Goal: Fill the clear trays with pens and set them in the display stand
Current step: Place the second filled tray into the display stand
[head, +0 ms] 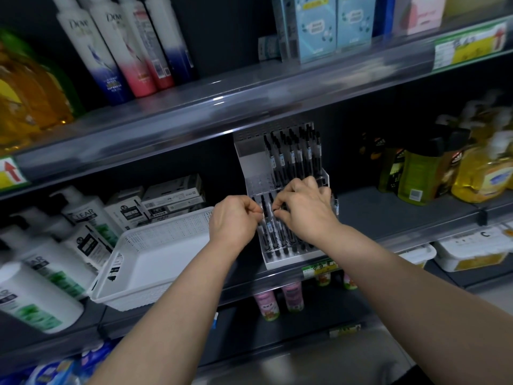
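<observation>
Left hand [234,218]: pinching pens [268,226] | Right hand [302,207]: fingers curled, pinching pens | Lower tray [280,250]: in stand [248,151], front tier | Upper tray [258,184]: pens upright | Basket [166,220]: just left of stand

"dove" on the white bottles [83,37], upper left. "clear" on the white pump bottle [83,215], left. red arrow on the shelf tag [11,170], far left. other labels too blurred to read.

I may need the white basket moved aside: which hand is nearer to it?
Left. The left hand is just right of the white basket, at the pens; the right hand is farther right, over the same row of pens.
</observation>
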